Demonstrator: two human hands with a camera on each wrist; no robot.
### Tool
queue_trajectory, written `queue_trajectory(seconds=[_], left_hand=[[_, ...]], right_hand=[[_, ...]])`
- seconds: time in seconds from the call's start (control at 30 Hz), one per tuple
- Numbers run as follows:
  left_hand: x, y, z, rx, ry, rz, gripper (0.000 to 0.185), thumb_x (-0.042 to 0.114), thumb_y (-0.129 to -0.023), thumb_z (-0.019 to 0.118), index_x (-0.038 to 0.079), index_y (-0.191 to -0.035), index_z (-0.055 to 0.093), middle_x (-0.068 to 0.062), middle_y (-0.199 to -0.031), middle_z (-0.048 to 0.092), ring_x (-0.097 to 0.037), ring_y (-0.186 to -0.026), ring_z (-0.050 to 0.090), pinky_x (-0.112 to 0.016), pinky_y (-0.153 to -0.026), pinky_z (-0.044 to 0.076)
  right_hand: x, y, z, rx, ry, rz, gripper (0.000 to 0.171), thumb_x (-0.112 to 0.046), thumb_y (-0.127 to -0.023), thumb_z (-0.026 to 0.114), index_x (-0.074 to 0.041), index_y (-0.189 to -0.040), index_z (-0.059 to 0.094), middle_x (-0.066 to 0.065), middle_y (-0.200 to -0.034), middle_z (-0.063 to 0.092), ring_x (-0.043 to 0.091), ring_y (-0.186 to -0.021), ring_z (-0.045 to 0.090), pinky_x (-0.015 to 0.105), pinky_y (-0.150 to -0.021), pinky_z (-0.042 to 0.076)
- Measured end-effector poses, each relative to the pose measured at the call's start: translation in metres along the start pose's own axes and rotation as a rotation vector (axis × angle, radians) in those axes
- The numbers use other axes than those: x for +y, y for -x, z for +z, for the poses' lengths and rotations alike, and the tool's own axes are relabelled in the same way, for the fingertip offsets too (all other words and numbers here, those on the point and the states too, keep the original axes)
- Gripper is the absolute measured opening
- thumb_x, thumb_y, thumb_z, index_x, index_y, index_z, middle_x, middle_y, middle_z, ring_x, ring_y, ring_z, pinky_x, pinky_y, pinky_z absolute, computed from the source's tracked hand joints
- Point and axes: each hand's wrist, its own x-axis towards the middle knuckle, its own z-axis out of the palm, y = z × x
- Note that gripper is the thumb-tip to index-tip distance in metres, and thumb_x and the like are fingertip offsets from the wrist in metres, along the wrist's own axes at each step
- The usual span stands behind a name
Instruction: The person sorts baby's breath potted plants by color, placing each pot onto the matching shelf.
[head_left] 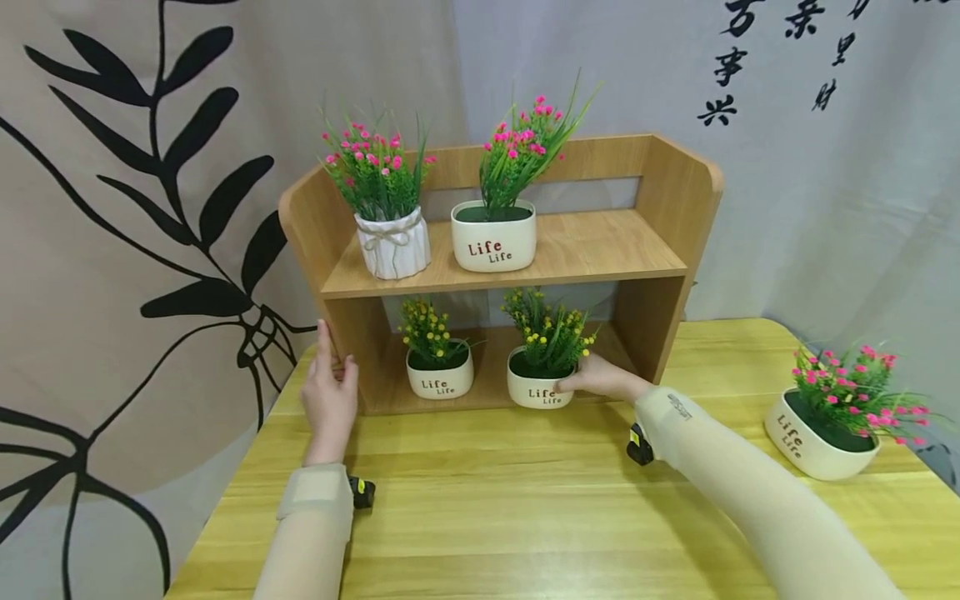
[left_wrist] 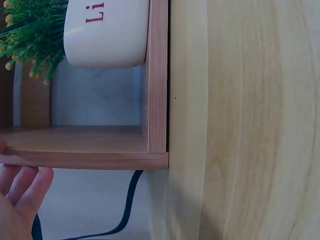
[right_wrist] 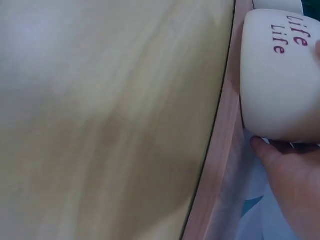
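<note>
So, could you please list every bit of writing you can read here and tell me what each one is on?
"Life Life" on the top-shelf oval pot.
"Life Life" on the lower left pot.
"Life Life" on the lower right pot, touched by the right hand.
"Life Life" on the table pot.
Black calligraphy on the curtain: illegible.
Sleeve print: too small.

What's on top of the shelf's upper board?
Two pink-flowered plants: a ribbed white pot and a "Life" pot. The upper board beneath them is covered.

Yellow wooden table [head_left: 525, 517]; beige leaf-print curtain [head_left: 112, 250] left, grey calligraphy drape [head_left: 825, 208] behind.
</note>
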Motion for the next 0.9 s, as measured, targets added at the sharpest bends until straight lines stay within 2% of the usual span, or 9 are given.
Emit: queue_trajectory(seconds=[0.07, 0.2, 0.27, 0.37, 0.43, 0.67, 0.8, 0.9], left_hand=[[-0.001, 0.000, 0.000, 0.007, 0.000, 0.004, 0.076, 0.003, -0.093, 0.061, 0.028, -0.155, 0.026, -0.025, -0.099, 0.060, -0.038, -0.084, 0.062, -0.049, -0.072, 0.053], [-0.003, 0.001, 0.001, 0.008, -0.004, 0.014, 0.076, 0.004, -0.092, 0.062, 0.029, -0.154, 0.026, -0.025, -0.099, 0.061, -0.038, -0.083, 0.062, -0.049, -0.072, 0.054], [-0.002, 0.001, 0.000, 0.003, -0.006, 0.016, 0.077, 0.005, -0.093, 0.062, 0.031, -0.155, 0.025, -0.025, -0.099, 0.061, -0.037, -0.083, 0.062, -0.049, -0.071, 0.054], [-0.003, 0.002, 0.000, 0.004, -0.008, 0.021, 0.078, 0.005, -0.093, 0.062, 0.033, -0.154, 0.024, -0.025, -0.097, 0.061, -0.037, -0.082, 0.062, -0.048, -0.070, 0.054], [-0.002, 0.001, 0.000, 0.002, -0.011, 0.023, 0.077, 0.006, -0.093, 0.062, 0.033, -0.154, 0.024, -0.024, -0.097, 0.061, -0.037, -0.082, 0.062, -0.048, -0.070, 0.054], [0.000, 0.000, -0.002, -0.005, -0.016, 0.016, 0.076, 0.005, -0.093, 0.061, 0.030, -0.155, 0.024, -0.023, -0.097, 0.060, -0.036, -0.080, 0.063, -0.047, -0.068, 0.055], [-0.001, -0.001, -0.001, -0.003, -0.013, 0.029, 0.076, 0.004, -0.093, 0.061, 0.029, -0.155, 0.024, -0.023, -0.098, 0.060, -0.036, -0.080, 0.063, -0.047, -0.067, 0.056], [-0.002, 0.000, -0.001, 0.008, -0.008, 0.043, 0.075, 0.004, -0.093, 0.061, 0.027, -0.155, 0.026, -0.024, -0.097, 0.061, -0.036, -0.079, 0.064, -0.047, -0.066, 0.057]], right_hand=[[-0.001, -0.003, -0.001, -0.022, -0.001, 0.041, 0.056, -0.029, -0.081, 0.071, -0.003, -0.128, 0.055, 0.007, -0.106, 0.067, 0.021, -0.098, 0.059, 0.042, -0.091, 0.049], [-0.002, -0.008, -0.002, -0.049, -0.011, 0.060, 0.047, -0.028, -0.083, 0.068, 0.000, -0.120, 0.059, 0.007, -0.098, 0.065, 0.021, -0.088, 0.057, 0.040, -0.084, 0.050], [-0.002, -0.011, -0.002, -0.050, -0.019, 0.057, 0.050, -0.027, -0.083, 0.067, -0.001, -0.124, 0.057, 0.007, -0.103, 0.064, 0.019, -0.091, 0.056, 0.037, -0.085, 0.049], [-0.001, -0.014, -0.003, -0.059, -0.027, 0.052, 0.054, -0.029, -0.084, 0.065, 0.000, -0.128, 0.055, 0.011, -0.111, 0.063, 0.022, -0.099, 0.057, 0.040, -0.090, 0.047], [-0.001, -0.016, -0.003, -0.061, -0.038, 0.040, 0.061, -0.030, -0.085, 0.064, 0.001, -0.135, 0.049, 0.013, -0.122, 0.060, 0.024, -0.110, 0.054, 0.044, -0.099, 0.044], [-0.002, -0.021, -0.003, -0.046, -0.079, 0.066, 0.053, -0.030, -0.085, 0.064, 0.004, -0.125, 0.054, 0.014, -0.114, 0.061, 0.025, -0.104, 0.054, 0.043, -0.095, 0.045], [-0.001, -0.021, -0.003, -0.050, -0.143, 0.052, 0.064, -0.026, -0.087, 0.063, 0.001, -0.141, 0.041, 0.017, -0.134, 0.051, 0.031, -0.126, 0.045, 0.048, -0.108, 0.035], [-0.001, -0.022, -0.002, -0.057, -0.160, 0.047, 0.066, -0.025, -0.088, 0.062, -0.001, -0.144, 0.038, 0.017, -0.138, 0.048, 0.031, -0.129, 0.042, 0.050, -0.109, 0.032]])
